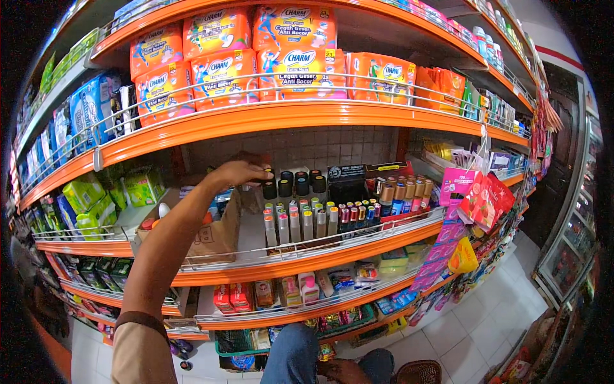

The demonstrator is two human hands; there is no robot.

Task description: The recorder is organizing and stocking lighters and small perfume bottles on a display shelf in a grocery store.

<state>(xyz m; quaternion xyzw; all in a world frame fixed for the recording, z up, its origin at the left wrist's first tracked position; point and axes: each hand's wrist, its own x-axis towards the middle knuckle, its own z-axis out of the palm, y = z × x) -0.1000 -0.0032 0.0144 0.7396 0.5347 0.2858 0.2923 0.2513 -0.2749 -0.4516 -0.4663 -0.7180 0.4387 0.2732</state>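
My left hand [242, 172] reaches over a middle shelf, its thumb and fingers around the black cap of a bottle [268, 175] at the back left of a cluster. Beside it stand more black-capped bottles [301, 187] in rows. In front of them are slim roll-on perfume bottles [307, 224] with coloured caps. A cardboard box [218, 235] with small goods sits under my left forearm, which partly hides it. Low between my knees is my right hand [341, 372], dark and partly cut off, so its fingers are not clear.
Orange Charm pad packs [300, 72] fill the shelf above. A wire rail [355, 234] runs along the middle shelf's front edge. Small nail-polish-like bottles [357, 213] and a black display box [346, 185] stand at right. Sachet strips [443, 245] hang from the shelf end.
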